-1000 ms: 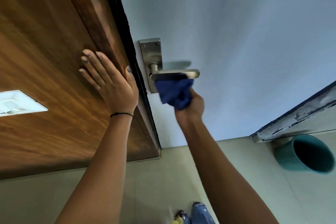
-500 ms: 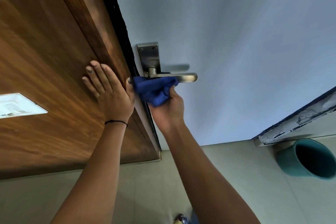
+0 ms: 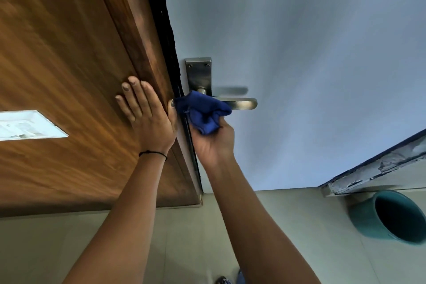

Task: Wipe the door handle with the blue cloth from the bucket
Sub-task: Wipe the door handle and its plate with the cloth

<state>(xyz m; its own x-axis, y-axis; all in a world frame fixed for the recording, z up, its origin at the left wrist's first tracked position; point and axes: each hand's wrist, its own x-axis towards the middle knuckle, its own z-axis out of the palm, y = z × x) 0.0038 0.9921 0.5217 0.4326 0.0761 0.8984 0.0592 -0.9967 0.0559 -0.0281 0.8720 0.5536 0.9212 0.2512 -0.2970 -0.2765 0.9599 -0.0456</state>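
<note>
A brushed metal door handle (image 3: 244, 103) on its backplate (image 3: 198, 74) is fixed to a pale blue door. My right hand (image 3: 213, 143) grips a bunched blue cloth (image 3: 202, 110) and presses it against the inner end of the lever, near the spindle; the lever's outer end sticks out bare to the right. My left hand (image 3: 147, 117) lies flat, fingers spread, on the brown wooden panel (image 3: 69, 64) beside the door's edge. A teal bucket (image 3: 389, 217) stands on the floor at the lower right.
A white switch plate (image 3: 27, 125) is set in the wooden panel at the left. A chipped white and dark ledge (image 3: 378, 168) runs above the bucket. Beige floor tiles (image 3: 184, 237) spread below, and the tip of my foot (image 3: 222, 280) shows at the bottom edge.
My right hand slid the cloth leftward along the lever, from under its middle to its inner end by the backplate. The left hand stayed flat on the wood.
</note>
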